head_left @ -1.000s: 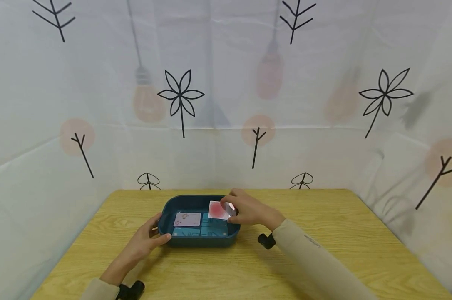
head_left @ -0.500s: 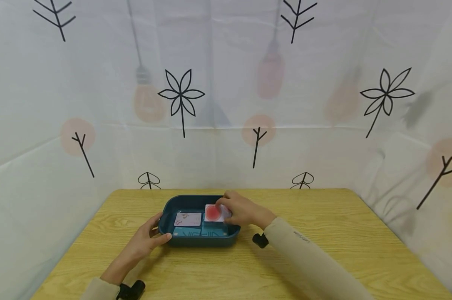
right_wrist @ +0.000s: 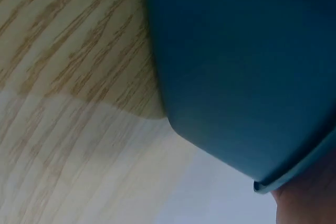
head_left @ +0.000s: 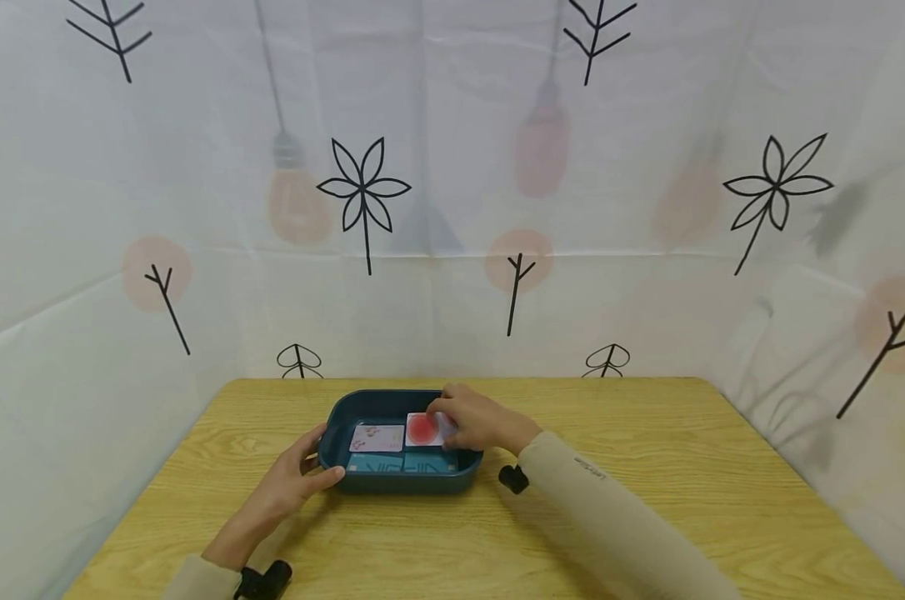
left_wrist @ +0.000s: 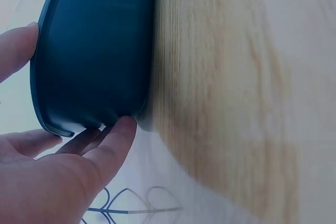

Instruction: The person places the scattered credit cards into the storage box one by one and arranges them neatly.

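Observation:
A dark teal tray (head_left: pixel 407 485) with raised walls stands on the table. My left hand (head_left: pixel 291 479) holds its left end, thumb on the front wall; in the left wrist view the fingertips (left_wrist: pixel 126 124) touch the tray's outer wall. My right hand (head_left: pixel 475 421) reaches over the right wall and pinches a white card with a red circle (head_left: pixel 422 429) low in the tray's back right part. To its left lies a pale card with a floral print (head_left: pixel 377 438). Blue lettered cards (head_left: pixel 377 463) lie along the front. My right fingertips are partly hidden.
The wood-grain table (head_left: pixel 647 467) extends around the tray. Behind it hangs a white cloth (head_left: pixel 452 317) printed with plants and bulbs. A black wrist camera (head_left: pixel 514 478) sits below the right wrist, close to the tray's right end.
My right hand has moved left and slightly down with the red-circle card, which now sits beside the floral card and covers the blue one beneath. The left hand and tray stay put.

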The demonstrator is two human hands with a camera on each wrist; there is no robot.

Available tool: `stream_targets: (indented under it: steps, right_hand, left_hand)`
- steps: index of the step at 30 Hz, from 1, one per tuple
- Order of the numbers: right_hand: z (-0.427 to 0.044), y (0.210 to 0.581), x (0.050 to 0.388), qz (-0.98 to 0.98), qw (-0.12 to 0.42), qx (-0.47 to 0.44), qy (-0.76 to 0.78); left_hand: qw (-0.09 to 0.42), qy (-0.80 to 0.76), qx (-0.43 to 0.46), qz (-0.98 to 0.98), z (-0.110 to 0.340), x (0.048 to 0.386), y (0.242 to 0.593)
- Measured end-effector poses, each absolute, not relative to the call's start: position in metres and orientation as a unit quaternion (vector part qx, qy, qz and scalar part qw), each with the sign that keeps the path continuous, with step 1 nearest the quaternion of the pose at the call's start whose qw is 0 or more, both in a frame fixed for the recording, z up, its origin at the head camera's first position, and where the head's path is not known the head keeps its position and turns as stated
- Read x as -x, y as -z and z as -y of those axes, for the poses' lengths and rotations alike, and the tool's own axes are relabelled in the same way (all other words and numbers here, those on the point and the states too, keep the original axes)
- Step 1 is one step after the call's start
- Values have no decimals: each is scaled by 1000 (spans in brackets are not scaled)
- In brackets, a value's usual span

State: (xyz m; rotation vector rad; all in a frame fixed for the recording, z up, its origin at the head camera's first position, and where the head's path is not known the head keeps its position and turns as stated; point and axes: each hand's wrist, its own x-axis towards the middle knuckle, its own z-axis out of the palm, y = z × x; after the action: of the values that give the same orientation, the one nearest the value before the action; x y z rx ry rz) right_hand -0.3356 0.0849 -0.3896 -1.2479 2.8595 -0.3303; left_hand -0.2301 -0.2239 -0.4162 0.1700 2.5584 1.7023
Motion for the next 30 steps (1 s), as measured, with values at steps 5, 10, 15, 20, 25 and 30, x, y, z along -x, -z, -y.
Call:
stream_targets:
  steps: [5,10,15,20,25,30]
  right_hand:
    - [-80,391,336,-915,5,394,84]
    - [-76,395,339,-920,18,385,68]
    - [-72,397,341,-923,26,381,50]
    - [-69,394,340,-926,31,374,34]
    - [-65,392,339,-929,37,368,15]
    - [-62,392,341,-933,53,355,9]
  left_hand:
    - [31,-553,-58,-831,224,231,416]
    - [31,-550,-49,-833,224,231,418]
    - [32,-551,-51,-832,224,231,418]
    - [28,-550,-54,-833,225,231,418]
    - [26,-545,-48,-836,224,231,418]
    - [28,-544,-47,-837,224,231,418]
